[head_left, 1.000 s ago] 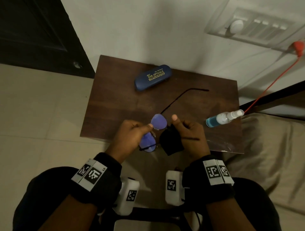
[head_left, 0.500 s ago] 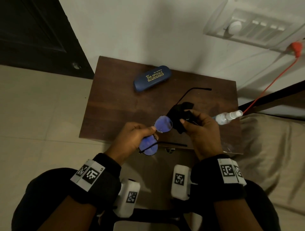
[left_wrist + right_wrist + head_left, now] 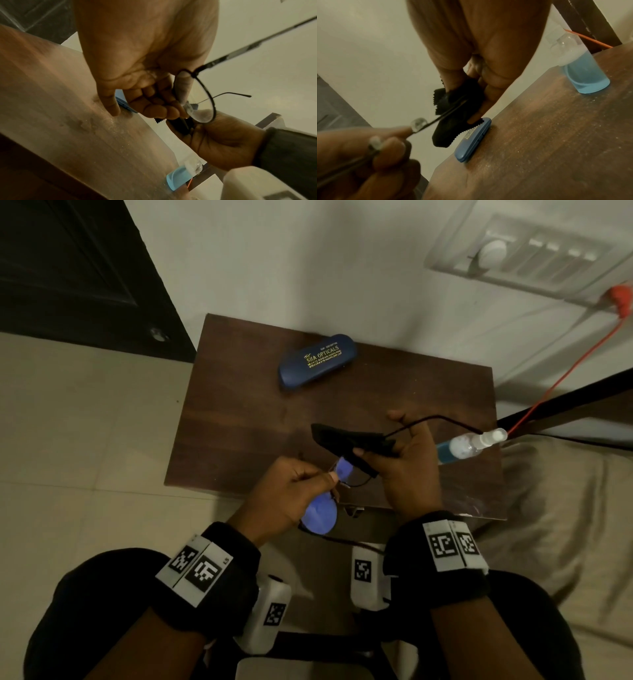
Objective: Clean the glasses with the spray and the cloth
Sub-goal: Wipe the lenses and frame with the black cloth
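Observation:
Thin black-framed glasses [image 3: 320, 513] with round, blue-glinting lenses hang above the near edge of the table. My left hand [image 3: 294, 491] pinches them at the bridge, between the lenses [image 3: 197, 100]. My right hand [image 3: 404, 460] holds the black cloth [image 3: 352, 438] with thumb and fingers, folded around the far lens, which is mostly hidden under the cloth [image 3: 453, 108]. One temple arm [image 3: 431, 419] sticks out past the right hand. The spray bottle [image 3: 469, 445], clear with blue liquid, lies on its side at the table's right edge, just right of my right hand.
A blue glasses case [image 3: 317, 359] lies shut at the back of the small brown table [image 3: 239, 412]. A red cable [image 3: 565, 378] runs from the wall to the right of the table. A bed or cushion [image 3: 548, 508] lies at the right.
The right hand has brought the cloth up from beside the glasses and spread it over the far lens. The left hand has kept its pinch and shifted slightly.

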Demonstrator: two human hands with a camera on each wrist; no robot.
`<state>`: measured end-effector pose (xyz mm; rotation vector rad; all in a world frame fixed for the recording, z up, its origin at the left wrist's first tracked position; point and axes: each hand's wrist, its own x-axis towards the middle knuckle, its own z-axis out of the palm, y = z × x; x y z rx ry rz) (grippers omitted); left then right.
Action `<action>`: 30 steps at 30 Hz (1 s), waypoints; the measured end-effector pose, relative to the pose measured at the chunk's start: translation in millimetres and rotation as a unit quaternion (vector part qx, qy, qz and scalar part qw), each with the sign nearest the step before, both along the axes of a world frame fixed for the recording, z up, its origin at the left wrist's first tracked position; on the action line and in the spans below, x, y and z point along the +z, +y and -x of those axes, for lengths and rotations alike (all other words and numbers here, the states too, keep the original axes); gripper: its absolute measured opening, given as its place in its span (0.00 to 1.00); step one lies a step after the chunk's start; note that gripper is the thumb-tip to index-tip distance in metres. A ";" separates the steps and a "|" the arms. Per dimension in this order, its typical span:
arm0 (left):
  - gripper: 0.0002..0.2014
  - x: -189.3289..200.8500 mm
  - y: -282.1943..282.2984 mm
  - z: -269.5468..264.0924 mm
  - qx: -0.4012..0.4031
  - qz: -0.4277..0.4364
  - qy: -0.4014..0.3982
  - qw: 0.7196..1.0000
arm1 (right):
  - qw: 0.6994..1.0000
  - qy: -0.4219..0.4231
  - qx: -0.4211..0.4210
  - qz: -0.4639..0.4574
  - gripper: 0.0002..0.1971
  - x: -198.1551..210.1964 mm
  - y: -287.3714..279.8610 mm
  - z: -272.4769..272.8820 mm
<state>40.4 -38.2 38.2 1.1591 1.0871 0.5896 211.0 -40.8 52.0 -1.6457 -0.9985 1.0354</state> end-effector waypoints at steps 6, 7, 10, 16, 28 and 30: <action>0.20 0.7 0.2 4.2 0.043 0.058 -0.008 0.997 | 0.993 -0.084 -0.076 -0.030 0.27 2.2 3.0 5.4; 0.19 -0.9 0.1 4.8 0.053 0.067 -0.009 0.996 | 0.991 -0.088 -0.088 -0.045 0.25 4.5 4.3 4.9; 0.19 -2.3 0.1 5.7 0.061 0.083 -0.008 0.995 | 0.987 -0.097 -0.095 -0.080 0.26 12.3 4.6 4.8; 0.26 3.5 -1.4 2.5 0.031 0.046 -0.015 0.998 | 0.993 -0.064 -0.076 -0.067 0.33 7.3 1.1 7.8; 0.27 -0.6 -1.8 3.4 0.039 0.037 0.047 0.997 | 0.990 -0.065 -0.108 -0.060 0.35 8.6 -1.0 5.3; 0.25 1.0 -1.7 2.4 0.046 0.036 0.051 0.997 | 0.988 -0.053 -0.129 -0.071 0.36 12.3 0.2 1.5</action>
